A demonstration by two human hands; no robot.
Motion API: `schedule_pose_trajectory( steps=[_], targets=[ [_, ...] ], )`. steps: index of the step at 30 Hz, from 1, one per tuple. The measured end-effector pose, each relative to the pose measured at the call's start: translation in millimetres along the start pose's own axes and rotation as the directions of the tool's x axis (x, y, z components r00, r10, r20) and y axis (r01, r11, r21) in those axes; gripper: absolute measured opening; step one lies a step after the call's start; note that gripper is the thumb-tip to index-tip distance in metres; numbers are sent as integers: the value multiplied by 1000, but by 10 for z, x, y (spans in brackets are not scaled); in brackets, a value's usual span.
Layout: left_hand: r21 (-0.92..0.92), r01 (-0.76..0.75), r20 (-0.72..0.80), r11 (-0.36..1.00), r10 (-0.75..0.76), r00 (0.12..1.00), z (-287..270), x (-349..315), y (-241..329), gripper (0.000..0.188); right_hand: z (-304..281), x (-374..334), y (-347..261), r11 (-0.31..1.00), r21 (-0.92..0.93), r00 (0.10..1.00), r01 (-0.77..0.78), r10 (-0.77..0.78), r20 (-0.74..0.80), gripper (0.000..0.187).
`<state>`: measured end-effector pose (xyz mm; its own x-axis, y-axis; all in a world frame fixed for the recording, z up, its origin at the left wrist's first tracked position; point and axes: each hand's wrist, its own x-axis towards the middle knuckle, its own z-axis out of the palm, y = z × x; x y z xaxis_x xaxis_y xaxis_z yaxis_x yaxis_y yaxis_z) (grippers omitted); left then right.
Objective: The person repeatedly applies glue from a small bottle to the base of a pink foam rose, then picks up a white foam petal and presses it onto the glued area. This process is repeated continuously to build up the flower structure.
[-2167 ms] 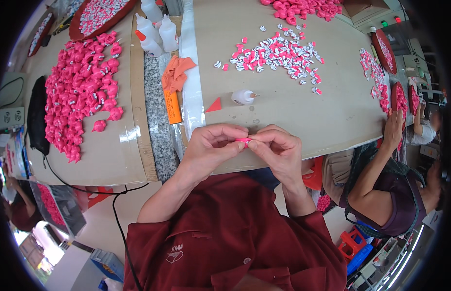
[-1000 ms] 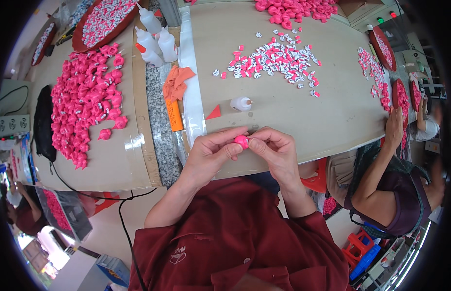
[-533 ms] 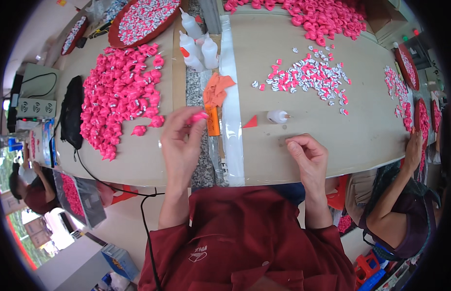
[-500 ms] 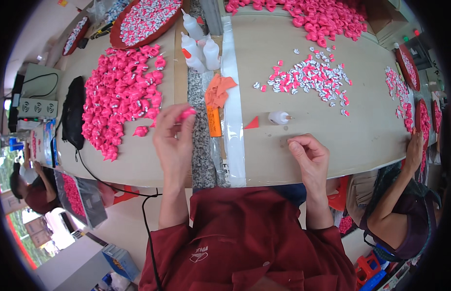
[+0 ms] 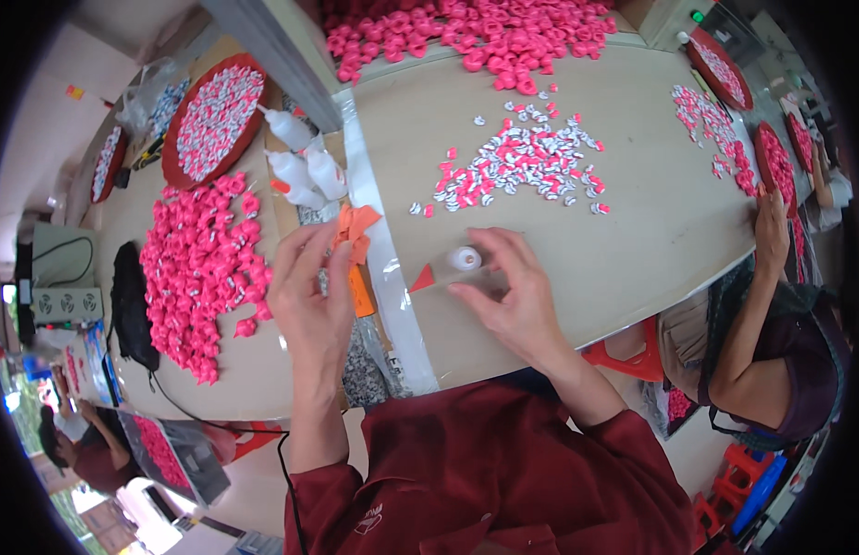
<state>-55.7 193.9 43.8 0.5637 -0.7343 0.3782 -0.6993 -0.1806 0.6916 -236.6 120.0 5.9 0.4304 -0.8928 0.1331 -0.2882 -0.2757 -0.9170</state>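
Observation:
My left hand (image 5: 311, 301) is raised over the left side of the table, beside an orange cloth (image 5: 355, 231). Its fingers are curved and apart, and no piece shows between them. My right hand (image 5: 515, 301) reaches around a small translucent bottle (image 5: 465, 259) with a narrow tip. Thumb and fingers stand apart on either side of the bottle; a firm grip does not show. A red triangular scrap (image 5: 422, 277) lies just left of the bottle. Beyond it spread many small pink-and-white pieces (image 5: 517, 157). A heap of pink moulded pieces (image 5: 198, 268) covers the table left of my left hand.
Several white squeeze bottles (image 5: 305, 166) stand behind the cloth, next to an orange box-like strip (image 5: 362, 291). A red-brown tray (image 5: 215, 120) holds more small pieces. Pink pieces (image 5: 503, 42) are piled at the back. A co-worker's arm (image 5: 758, 287) reaches in at right; a black cable (image 5: 208, 421) hangs at the left edge.
My right hand has moved to the small bottle, its fingers spreading around it. The pink piece in my left hand no longer shows, and those fingers have parted. The whole view has shifted.

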Motion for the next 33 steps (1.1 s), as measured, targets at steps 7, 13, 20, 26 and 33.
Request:
schedule_pose_trajectory(
  steps=[7, 13, 20, 26, 33],
  targets=[
    [-233, -122, 299, 965, 190, 935, 1097, 864, 384, 19, -47, -14, 203, 991, 55, 991, 123, -120, -51, 28],
    [-98, -186, 251, 978, 205, 946, 2079, 1361, 398, 17, -141, -75, 221, 972, 209, 988, 112, -87, -127, 30],
    [81, -234, 322, 969, 196, 926, 2278, 1450, 425, 24, -256, -65, 229, 954, 292, 986, 68, -19, -166, 31],
    [-174, -146, 338, 974, 198, 920, 1754, 1287, 337, 31, -271, -85, 159, 821, 571, 972, -11, 143, -188, 32],
    [-577, 491, 549, 652, -135, 825, 487, -37, 370, 36, -469, -274, 135, 841, 541, 995, 23, 36, -98, 35]
  ],
)
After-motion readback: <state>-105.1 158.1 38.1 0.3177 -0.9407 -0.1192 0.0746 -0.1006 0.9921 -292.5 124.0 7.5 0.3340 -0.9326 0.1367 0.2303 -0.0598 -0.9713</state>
